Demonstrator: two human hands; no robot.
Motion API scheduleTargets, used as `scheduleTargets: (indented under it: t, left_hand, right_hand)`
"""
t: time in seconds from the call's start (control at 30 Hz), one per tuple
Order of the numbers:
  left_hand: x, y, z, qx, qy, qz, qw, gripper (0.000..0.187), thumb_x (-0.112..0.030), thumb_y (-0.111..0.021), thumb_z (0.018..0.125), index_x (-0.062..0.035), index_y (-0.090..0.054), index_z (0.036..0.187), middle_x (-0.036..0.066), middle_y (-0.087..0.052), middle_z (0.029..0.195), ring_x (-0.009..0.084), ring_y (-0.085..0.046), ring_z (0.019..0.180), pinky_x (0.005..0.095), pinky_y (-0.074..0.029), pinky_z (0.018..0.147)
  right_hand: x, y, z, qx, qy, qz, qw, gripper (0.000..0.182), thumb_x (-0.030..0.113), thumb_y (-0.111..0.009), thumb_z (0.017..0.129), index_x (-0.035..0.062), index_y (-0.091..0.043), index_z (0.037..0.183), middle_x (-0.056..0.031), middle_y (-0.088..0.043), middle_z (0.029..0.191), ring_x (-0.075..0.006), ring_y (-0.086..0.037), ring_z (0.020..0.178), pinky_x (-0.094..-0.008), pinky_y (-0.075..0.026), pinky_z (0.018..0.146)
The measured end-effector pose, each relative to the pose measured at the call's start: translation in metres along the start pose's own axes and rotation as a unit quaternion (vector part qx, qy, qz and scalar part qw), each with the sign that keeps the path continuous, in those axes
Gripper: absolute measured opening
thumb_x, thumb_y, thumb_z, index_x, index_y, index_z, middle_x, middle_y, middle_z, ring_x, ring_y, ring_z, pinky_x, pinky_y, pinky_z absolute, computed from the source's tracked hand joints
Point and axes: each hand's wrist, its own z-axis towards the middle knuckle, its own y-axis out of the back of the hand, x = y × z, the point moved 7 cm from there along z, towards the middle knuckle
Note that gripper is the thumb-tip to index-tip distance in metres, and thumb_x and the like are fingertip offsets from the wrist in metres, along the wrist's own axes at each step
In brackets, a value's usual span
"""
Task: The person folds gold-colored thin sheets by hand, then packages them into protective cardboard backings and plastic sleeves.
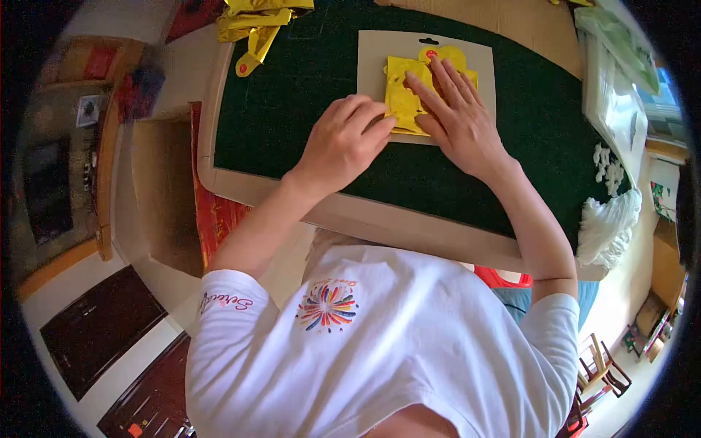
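A folded gold foil balloon (pixel 403 109), flat and creased, lies on a grey backing card (pixel 372 62) with a hang hole at its top edge. A rounded foil tab with a red dot sticks out at its upper side. My right hand (pixel 467 124) rests flat on the foil with the fingers stretched out, covering its right part. At the lower left edge of the foil, my left hand (pixel 347 142) has its fingers curled and pinched together at the foil's border. Its fingertips are partly hidden.
The card lies on a dark green table mat (pixel 292 124). More gold foil balloons (pixel 255 36) lie at the table's upper left edge. Cardboard (pixel 511 22) is at the back. Clear plastic bags (pixel 617 87) and a bundle of white strings (pixel 610 226) are at the right edge.
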Motion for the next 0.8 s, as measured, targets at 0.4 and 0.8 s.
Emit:
scheduleTargets:
  t: [0.4,0.8]
  left_hand:
    - [-0.01,-0.002,0.016,0.044,-0.107,0.048,0.992,0.012,-0.01,-0.065,0.077,-0.0075,-0.062,0.088,0.004,-0.056,0.09,0.0196,-0.058,0.089,0.0311,-0.051,0.074]
    - [-0.009,-0.013,0.023,0.029,-0.111,0.051,0.992,0.014,-0.003,-0.066,0.074,-0.0051,-0.053,0.079,0.007,-0.052,0.083,0.0228,-0.059,0.076,0.0326,-0.053,0.064]
  right_hand:
    - [0.001,-0.001,-0.002,0.005,-0.002,-0.019,1.0,0.055,0.039,-0.05,0.099,0.0267,-0.036,0.15,-0.0168,-0.023,0.158,-0.0341,-0.023,0.146,-0.0463,-0.021,0.119]
    - [0.001,-0.002,-0.004,-0.028,-0.004,-0.008,1.0,0.061,0.054,-0.049,0.096,0.0293,-0.035,0.15,-0.016,-0.026,0.157,-0.0323,-0.022,0.146,-0.0474,-0.019,0.119]
